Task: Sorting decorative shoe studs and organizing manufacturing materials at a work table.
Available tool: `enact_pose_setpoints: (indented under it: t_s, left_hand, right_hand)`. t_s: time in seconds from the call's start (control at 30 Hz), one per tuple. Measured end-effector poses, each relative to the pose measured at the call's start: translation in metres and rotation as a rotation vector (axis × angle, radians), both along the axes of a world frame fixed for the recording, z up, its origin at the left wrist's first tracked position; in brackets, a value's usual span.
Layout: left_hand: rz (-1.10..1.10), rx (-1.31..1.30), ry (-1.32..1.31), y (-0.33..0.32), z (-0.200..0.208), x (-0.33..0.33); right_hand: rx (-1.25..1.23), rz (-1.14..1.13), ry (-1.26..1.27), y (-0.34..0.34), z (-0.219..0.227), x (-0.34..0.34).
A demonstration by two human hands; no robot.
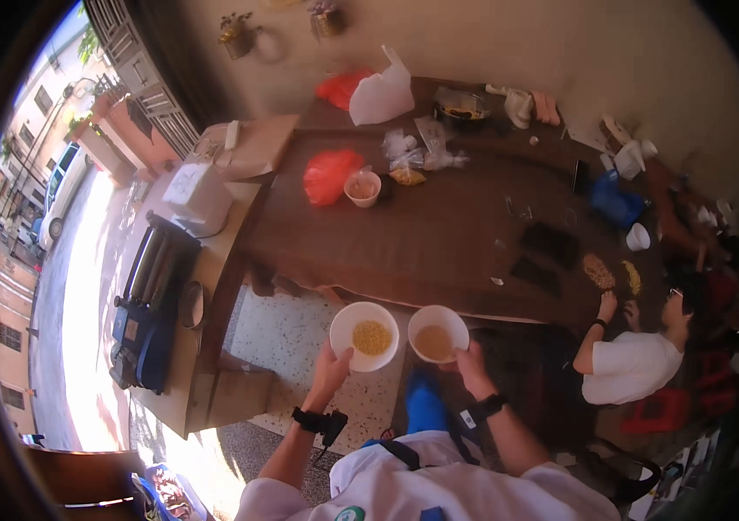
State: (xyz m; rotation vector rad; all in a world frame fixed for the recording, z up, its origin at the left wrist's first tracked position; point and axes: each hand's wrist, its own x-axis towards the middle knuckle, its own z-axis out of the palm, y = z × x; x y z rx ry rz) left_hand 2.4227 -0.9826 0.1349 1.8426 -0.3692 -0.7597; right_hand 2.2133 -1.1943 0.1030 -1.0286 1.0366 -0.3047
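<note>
A white bowl (341, 323) with small yellow grains (372, 338) in its bottom is held by its near rim in my left hand (331, 372). To its right, my right hand (471, 368) grips a second white bowl (454, 319), which holds a layer of tan, fine-looking contents (433, 343). Both bowls are tilted toward me, side by side and a little apart, in front of the brown table's near edge. What exactly the contents are, I cannot make out.
On the brown table (439, 234) stand a small cup (362, 187), a red plastic bag (332, 177) and a white bag (383, 94). At the right a person in a white shirt (634, 369) handles piles of grains (598, 272). A dark machine (156, 304) stands on the left counter.
</note>
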Motion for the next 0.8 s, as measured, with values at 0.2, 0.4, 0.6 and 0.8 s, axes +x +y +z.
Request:
enact_pose_setpoints:
  t_s: [0.2,0.4,0.6,0.8]
  left_hand:
    - [-0.072,0.164,0.093,-0.110,-0.083,0.088]
    - [-0.132,0.433,-0.049,-0.203,-0.138,0.169]
    - [-0.072,0.418,0.103,-0.279,-0.147,0.237]
    - [-0.070,0.137,0.249,-0.316,-0.181,0.288]
  right_hand:
    - [-0.012,-0.067,-0.022,-0.137,-0.054,0.135]
    - [0.104,-0.283,0.009,-0.223,-0.092,0.238]
    - [0.040,-0.255,-0.064,-0.282,-0.137,0.302]
    - [0.082,-0.267,-0.258,-0.301,-0.125,0.336]
